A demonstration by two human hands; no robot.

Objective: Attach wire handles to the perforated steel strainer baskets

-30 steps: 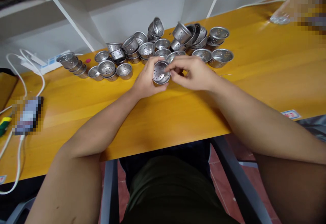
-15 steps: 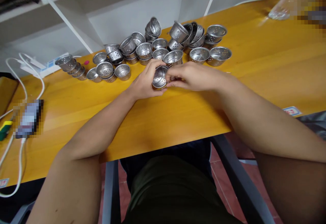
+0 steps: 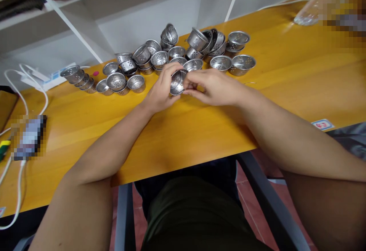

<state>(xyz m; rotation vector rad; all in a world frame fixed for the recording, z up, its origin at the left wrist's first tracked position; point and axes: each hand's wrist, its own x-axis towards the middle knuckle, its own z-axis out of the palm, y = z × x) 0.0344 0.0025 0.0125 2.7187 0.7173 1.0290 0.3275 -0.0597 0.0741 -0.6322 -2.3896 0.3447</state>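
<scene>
A small perforated metal cup [image 3: 177, 83] is held just above the front of a group of similar cups, its open mouth tilted toward me. My left hand [image 3: 161, 87] is wrapped round its left side, fingers over the far rim and thumb near the bottom edge. At the right rim my right hand [image 3: 210, 85] is closed in a pinch, thumb and forefinger on the cup's edge. Its fingertips are partly hidden, so anything small between them cannot be made out. Right behind the held cup stands another perforated cup [image 3: 193, 65].
Several stacked cups [image 3: 116, 81] spread to the left, with a leaning stack [image 3: 76, 76] farther out. More cups [image 3: 242, 65] stand to the right. A phone [image 3: 30, 136] on white cables lies at left on the wooden table [image 3: 183, 136]. A clear bottle [image 3: 307, 15] lies at far right.
The view has shifted slightly. Both hands stay on the same cup, which has turned a little. The right hand's fingers have moved slightly along its right rim.
</scene>
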